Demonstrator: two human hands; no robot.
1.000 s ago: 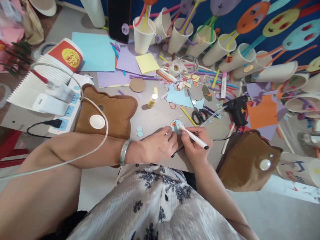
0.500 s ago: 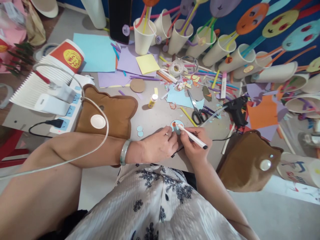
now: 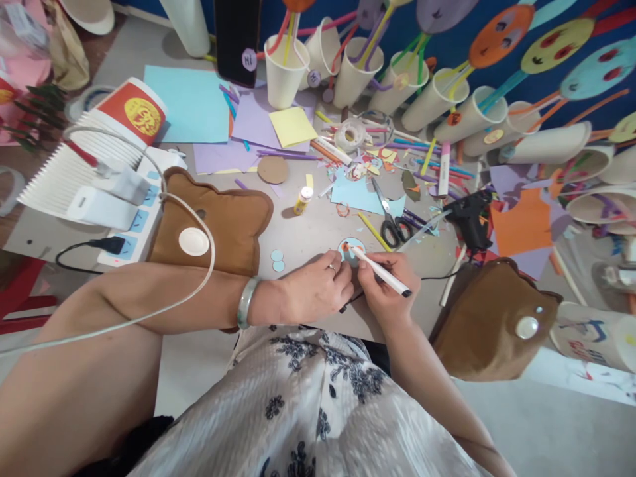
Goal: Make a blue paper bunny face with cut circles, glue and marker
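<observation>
A white marker (image 3: pixel 385 273) with a dark end is gripped in my right hand (image 3: pixel 395 291), its tip resting on a light blue paper disc (image 3: pixel 356 242). An orange-red patch shows on the disc's left side. My left hand (image 3: pixel 318 288), fingers curled, holds the lower left edge of that disc; the fingertips are partly hidden. Left of this hand lie two small blue paper circles (image 3: pixel 277 261). A yellow glue stick (image 3: pixel 303 201) stands upright further back. Black-handled scissors (image 3: pixel 392 222) and a yellow stick (image 3: pixel 374 232) lie just beyond the disc.
Paper scraps and coloured sticks cover the table's back. A black glue gun (image 3: pixel 470 218) with its cord is at right. Brown cushions (image 3: pixel 226 225) flank my arms. A white cable (image 3: pixel 211 245) crosses my left forearm from the power strip (image 3: pixel 134 228). Paper cups (image 3: pixel 285 79) line the back.
</observation>
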